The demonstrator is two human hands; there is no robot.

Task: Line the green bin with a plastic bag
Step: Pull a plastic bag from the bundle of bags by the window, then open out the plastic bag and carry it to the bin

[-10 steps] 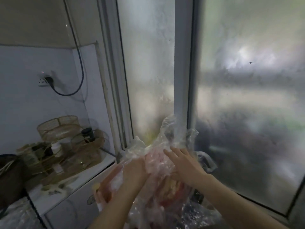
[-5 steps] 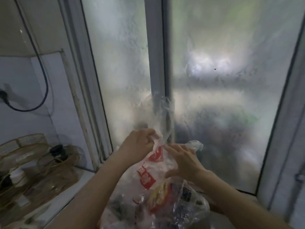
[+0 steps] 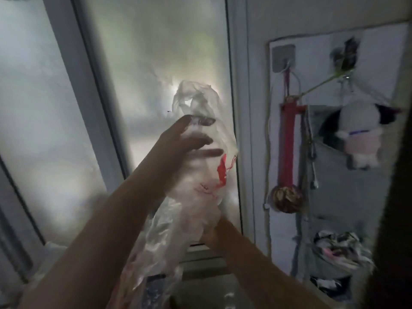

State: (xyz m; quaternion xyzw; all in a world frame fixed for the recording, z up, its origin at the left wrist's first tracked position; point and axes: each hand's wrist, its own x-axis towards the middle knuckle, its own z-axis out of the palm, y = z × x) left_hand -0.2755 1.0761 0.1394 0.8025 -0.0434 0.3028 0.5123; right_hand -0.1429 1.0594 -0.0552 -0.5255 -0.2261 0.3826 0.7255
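Note:
A translucent white plastic bag [image 3: 201,121] with red print hangs in front of the frosted window, stretched between both hands. My left hand [image 3: 189,139] is raised at chest height and holds the bag near its upper end, fingers partly spread behind the film. My right hand [image 3: 213,235] grips the bag lower down, mostly hidden by the plastic. More crumpled clear plastic [image 3: 156,248] trails below between my forearms. The green bin is not in view.
A frosted sliding window [image 3: 142,85] with grey frames fills the left and middle. On the right wall hang hooks [image 3: 283,59], a red strap with a round ball [image 3: 287,197], a soft toy [image 3: 359,134] and a pouch of crumpled bags [image 3: 338,246]. A dark edge borders the far right.
The view has swung right, from the shelf with baskets to the wall with hooks. My left hand has lifted the bag higher and my right hand has dropped to its lower part.

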